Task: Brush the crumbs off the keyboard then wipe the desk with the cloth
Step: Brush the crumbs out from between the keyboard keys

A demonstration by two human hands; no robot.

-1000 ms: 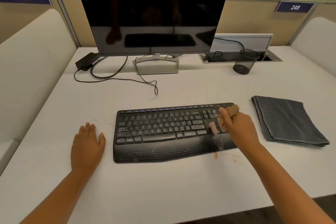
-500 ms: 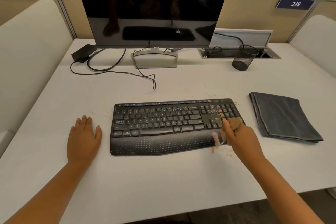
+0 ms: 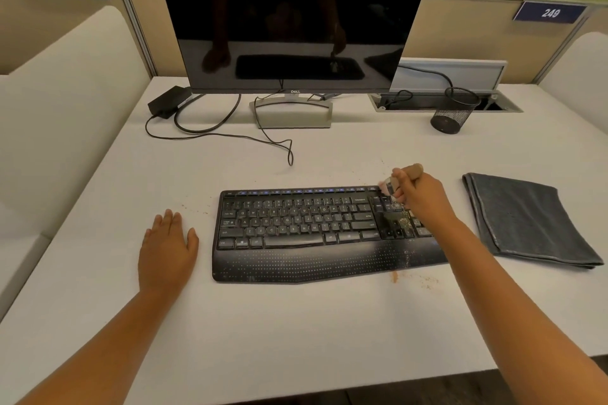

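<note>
Crumbs are lying scattered over the number-pad keys at the right end of the black wireless keyboard with its dotted palm rest, which is sitting in the middle of the frame on the white counter. More brown specks are showing on the counter just below the keyboard's lower right corner and off its upper left corner. The right hand is hovering over the keyboard's upper right corner with its fingers curled round the small wooden-handled brush; the tan handle end is sticking out above the knuckles and the pale bristle end is pointing down at the top row of keys, too blurred to tell whether it is touching them. The left hand is resting flat on the counter just left of the keyboard, fingers straight and close together, holding nothing. The folded dark grey cloth is lying on the counter at the right of the frame, apart from the keyboard and untouched. Behind the keyboard, at upper centre, a dark switched-off monitor on a silver stand is standing. A black power brick with loose cables is sitting to its left, and a black mesh pen cup is standing at upper right beside an open cable hatch.
</note>
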